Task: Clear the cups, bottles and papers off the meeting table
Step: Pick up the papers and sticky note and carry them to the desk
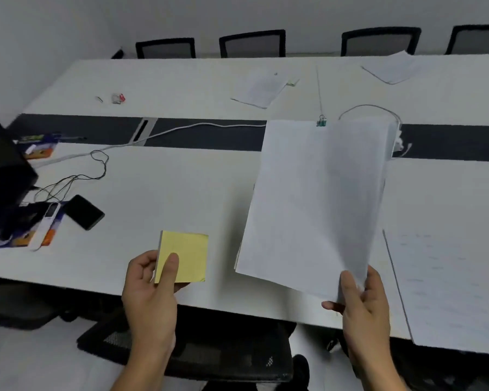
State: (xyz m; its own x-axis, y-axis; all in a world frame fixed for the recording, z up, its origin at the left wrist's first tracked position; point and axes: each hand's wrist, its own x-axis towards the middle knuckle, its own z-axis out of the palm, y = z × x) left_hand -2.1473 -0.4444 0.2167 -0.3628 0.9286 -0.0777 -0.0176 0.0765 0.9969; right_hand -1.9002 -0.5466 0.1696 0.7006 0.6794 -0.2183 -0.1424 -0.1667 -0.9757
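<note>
A single wide-angle view, worn on the person's head, looks forward and steeply down across the long white meeting table with a dark grey middle strip. Nearest, at the bottom edge, are the left hand pinching a square yellow sticky-note pad and the right hand gripping a sheaf of white paper sheets. Black mesh-backed office chairs along the pale far wall mark the top.
</note>
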